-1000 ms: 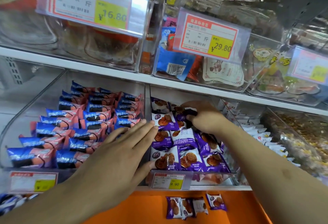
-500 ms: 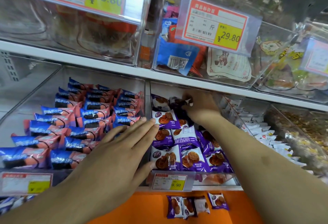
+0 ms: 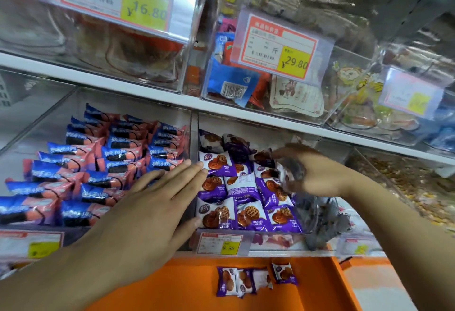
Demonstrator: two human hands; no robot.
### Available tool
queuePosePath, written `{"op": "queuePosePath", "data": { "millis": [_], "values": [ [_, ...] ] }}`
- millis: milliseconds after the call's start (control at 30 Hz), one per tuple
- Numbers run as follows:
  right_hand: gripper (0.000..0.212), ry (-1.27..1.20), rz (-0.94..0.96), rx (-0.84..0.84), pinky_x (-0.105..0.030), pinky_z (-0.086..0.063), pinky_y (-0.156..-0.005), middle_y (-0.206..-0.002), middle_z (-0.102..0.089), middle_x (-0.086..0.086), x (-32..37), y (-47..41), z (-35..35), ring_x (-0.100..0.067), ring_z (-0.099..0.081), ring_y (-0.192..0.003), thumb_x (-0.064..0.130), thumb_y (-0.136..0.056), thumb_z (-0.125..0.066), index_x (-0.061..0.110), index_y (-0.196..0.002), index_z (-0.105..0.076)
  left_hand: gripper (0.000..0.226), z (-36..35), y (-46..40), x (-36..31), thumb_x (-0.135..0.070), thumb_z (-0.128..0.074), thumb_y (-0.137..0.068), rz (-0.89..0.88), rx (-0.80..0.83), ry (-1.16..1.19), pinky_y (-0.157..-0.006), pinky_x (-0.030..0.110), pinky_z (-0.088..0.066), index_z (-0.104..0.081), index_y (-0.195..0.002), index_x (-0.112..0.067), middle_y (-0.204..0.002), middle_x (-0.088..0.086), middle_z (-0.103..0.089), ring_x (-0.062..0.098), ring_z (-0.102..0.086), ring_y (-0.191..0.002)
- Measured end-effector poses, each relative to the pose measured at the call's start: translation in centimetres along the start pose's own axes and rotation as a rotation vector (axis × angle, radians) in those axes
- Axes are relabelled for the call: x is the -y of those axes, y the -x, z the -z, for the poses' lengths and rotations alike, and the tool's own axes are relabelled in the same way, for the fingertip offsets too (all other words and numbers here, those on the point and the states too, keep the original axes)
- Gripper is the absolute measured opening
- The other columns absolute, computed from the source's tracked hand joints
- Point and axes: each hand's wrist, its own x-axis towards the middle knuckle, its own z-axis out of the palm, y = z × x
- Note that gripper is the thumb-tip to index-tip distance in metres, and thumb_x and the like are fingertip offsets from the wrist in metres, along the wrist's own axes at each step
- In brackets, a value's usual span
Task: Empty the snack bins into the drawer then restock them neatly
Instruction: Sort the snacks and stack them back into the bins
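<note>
A clear bin (image 3: pixel 275 239) on the lower shelf holds rows of purple waffle-snack packets (image 3: pixel 242 187). My left hand (image 3: pixel 157 200) lies flat with straight fingers across the bin's left wall, and its fingertips touch a purple packet. My right hand (image 3: pixel 317 175) reaches into the right side of the same bin, fingers pointing left over the packets. A grey blur on the clear wall hides whether it holds a packet. Below the shelf an orange drawer (image 3: pixel 187 286) is open, with several purple packets (image 3: pixel 246 282) lying in it.
Left of the purple bin stands a bin of blue-and-pink packets (image 3: pixel 110 160) in neat rows. A bin of loose yellowish snacks (image 3: pixel 406 187) is on the right. The upper shelf (image 3: pixel 147 90) carries clear bins with price tags (image 3: pixel 278 47) close above my hands.
My right hand has come forward and to the right from the back of the purple bin. My left hand has stayed flat in the same place. The view has tilted slightly.
</note>
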Motion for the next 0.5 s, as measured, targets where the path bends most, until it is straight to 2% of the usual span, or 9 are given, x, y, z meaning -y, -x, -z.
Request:
{"op": "queuePosePath", "data": {
  "millis": [67, 133, 233, 267, 333, 367, 433, 467, 500],
  "values": [
    [0.083, 0.062, 0.001, 0.064, -0.024, -0.039, -0.107, -0.136, -0.046, 0.021, -0.3, 0.8, 0.1, -0.004, -0.048, -0.127, 0.039, -0.079, -0.088, 0.032, -0.151, -0.048, 0.075, 0.0, 0.1, 0.0, -0.066, -0.026, -0.103, -0.001, -0.001, -0.007, -0.12, 0.036, -0.015, -0.015, -0.166, -0.027, -0.172, -0.01, -0.017, 0.008, -0.015, -0.157],
    [0.075, 0.068, 0.011, 0.049, -0.023, -0.041, -0.101, -0.132, -0.053, 0.022, -0.6, 0.9, -0.1, -0.003, -0.054, -0.123, 0.039, -0.078, -0.09, 0.032, -0.143, -0.055, 0.076, 0.1, 0.1, 0.0, -0.066, -0.026, -0.103, -0.006, 0.002, -0.009, -0.12, 0.036, -0.013, -0.013, -0.166, -0.027, -0.173, -0.01, -0.015, 0.007, -0.012, -0.158],
    [0.046, -0.072, 0.006, -0.134, -0.012, -0.049, -0.08, -0.113, -0.073, 0.015, -1.1, 0.5, -0.1, -0.006, -0.068, -0.105, 0.015, -0.083, -0.084, 0.033, -0.121, -0.064, 0.075, 0.1, 0.1, -0.1, -0.066, -0.024, -0.103, -0.009, -0.014, -0.013, -0.12, 0.036, -0.014, -0.014, -0.166, -0.026, -0.172, -0.01, -0.016, 0.008, -0.014, -0.157],
    [0.045, -0.079, 0.002, -0.197, -0.01, -0.048, -0.072, -0.106, -0.075, 0.014, -0.9, 0.4, -0.1, -0.006, -0.069, -0.099, 0.004, -0.085, -0.076, 0.034, -0.117, -0.064, 0.075, 0.1, 0.1, -0.1, -0.066, -0.024, -0.103, -0.009, -0.019, -0.017, -0.12, 0.036, -0.015, -0.015, -0.166, -0.026, -0.172, -0.009, -0.017, 0.008, -0.015, -0.157],
    [0.051, -0.059, 0.007, -0.255, -0.016, -0.051, -0.07, -0.107, -0.075, 0.011, -0.3, 0.0, -0.2, -0.008, -0.068, -0.095, -0.003, -0.085, -0.067, 0.034, -0.119, -0.063, 0.075, 0.0, 0.1, -0.2, -0.065, -0.025, -0.103, -0.01, -0.035, -0.026, -0.12, 0.036, -0.016, -0.019, -0.166, -0.025, -0.172, -0.008, -0.019, 0.009, -0.017, -0.157],
    [0.051, -0.024, -0.012, -0.251, -0.019, -0.05, -0.072, -0.112, -0.071, 0.012, 0.1, -0.2, -0.4, -0.009, -0.066, -0.095, 0.001, -0.087, -0.07, 0.033, -0.125, -0.062, 0.075, 0.0, 0.1, -0.2, -0.064, -0.026, -0.103, -0.012, -0.043, -0.03, -0.119, 0.036, -0.016, -0.021, -0.165, -0.024, -0.171, -0.007, -0.021, 0.009, -0.018, -0.156],
    [0.041, 0.067, -0.109, -0.26, -0.025, -0.048, -0.076, -0.116, -0.064, 0.007, 0.5, -0.4, -0.5, -0.015, -0.063, -0.091, 0.027, -0.091, -0.077, 0.03, -0.128, -0.061, 0.074, 0.1, 0.0, -0.2, -0.064, -0.026, -0.103, -0.017, -0.057, -0.034, -0.119, 0.037, -0.017, -0.023, -0.165, -0.024, -0.171, -0.006, -0.023, 0.01, -0.018, -0.156],
    [0.035, 0.122, -0.149, -0.265, -0.028, -0.049, -0.075, -0.111, -0.065, 0.004, 0.5, -0.4, -0.5, -0.018, -0.063, -0.087, 0.043, -0.09, -0.075, 0.025, -0.119, -0.064, 0.075, 0.0, 0.1, -0.2, -0.064, -0.027, -0.103, -0.022, -0.059, -0.028, -0.119, 0.036, -0.016, -0.022, -0.165, -0.024, -0.171, -0.007, -0.022, 0.009, -0.017, -0.156],
    [0.04, 0.174, -0.16, -0.266, -0.032, -0.052, -0.073, -0.101, -0.067, 0.002, 0.4, -0.3, -0.8, -0.021, -0.063, -0.083, 0.057, -0.086, -0.07, 0.022, -0.104, -0.068, 0.075, 0.0, 0.2, -0.1, -0.064, -0.027, -0.103, -0.025, -0.062, -0.025, -0.12, 0.036, -0.015, -0.019, -0.166, -0.024, -0.172, -0.007, -0.019, 0.009, -0.015, -0.157]
  ]
}}
